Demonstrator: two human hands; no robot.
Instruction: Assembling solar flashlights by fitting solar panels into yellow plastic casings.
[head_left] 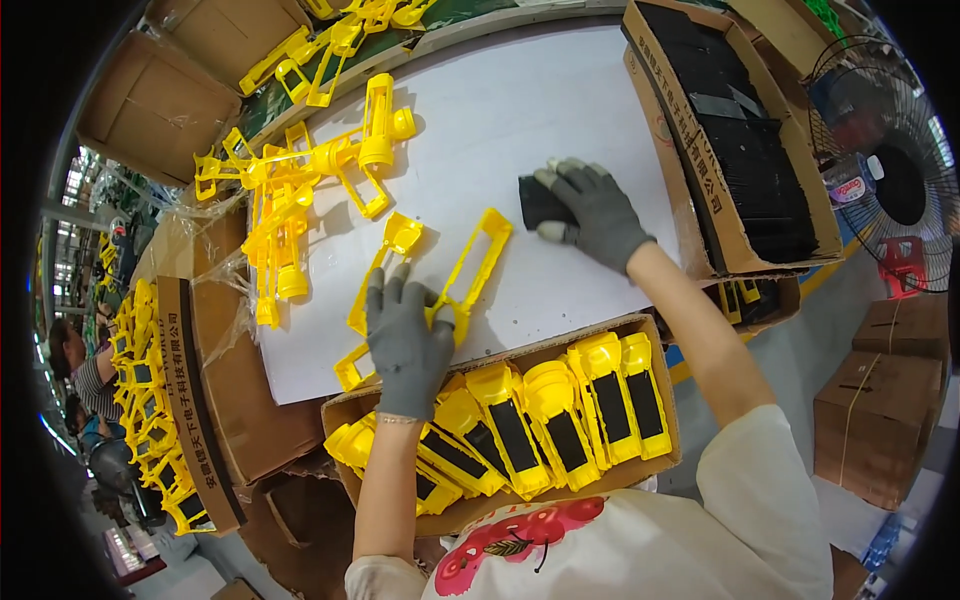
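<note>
My left hand (408, 340), in a grey glove with pale fingertips, grips a yellow plastic frame (480, 262) on the white tabletop. Its thumb rests against the frame's joint, and the palm side is hidden. More yellow plastic (403, 233) shows beyond and beside these fingers; whether it is one piece with the frame I cannot tell. My right hand (592, 208), in a matching glove, holds a flat black rectangular piece (540, 203) between thumb and fingers, at or just above the table. The two hands are apart.
Loose yellow frames (290, 210) lie piled at the table's left. A carton of stacked black pieces (735, 130) stands at the right. Close to my body, a cardboard box (660, 400) holds yellow frames with black inserts. A fan (890, 170) stands far right.
</note>
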